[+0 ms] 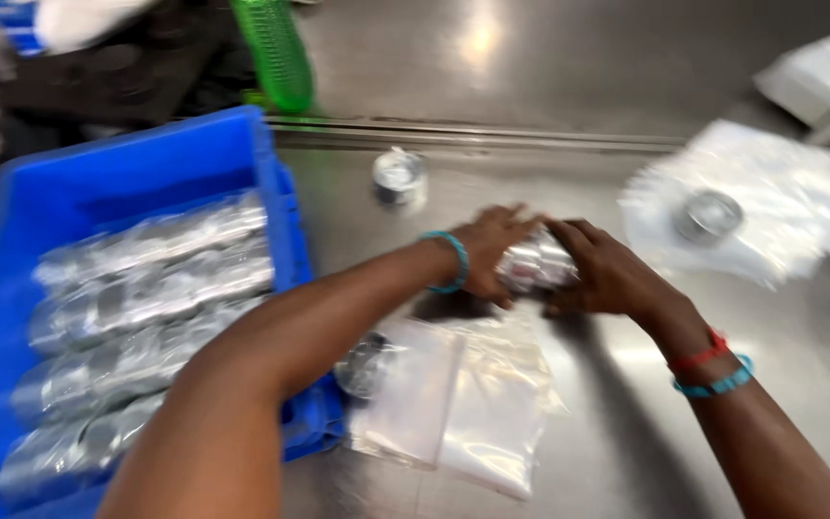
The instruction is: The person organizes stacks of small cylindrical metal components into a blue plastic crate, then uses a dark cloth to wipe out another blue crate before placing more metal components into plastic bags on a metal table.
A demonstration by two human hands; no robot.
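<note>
Both hands meet over the steel table around one bagged metal part, a shiny round piece inside clear plastic. My left hand, with a teal wristband, grips its left side. My right hand, wearing red and teal bands, grips its right side. Just below them lie empty clear plastic bags. The picture is motion-blurred, so fine detail of the part is unclear.
A blue crate at the left holds rows of bagged shiny parts. A loose metal ring sits behind the hands. At right, another ring lies on a pile of bags. A green bottle stands at the back.
</note>
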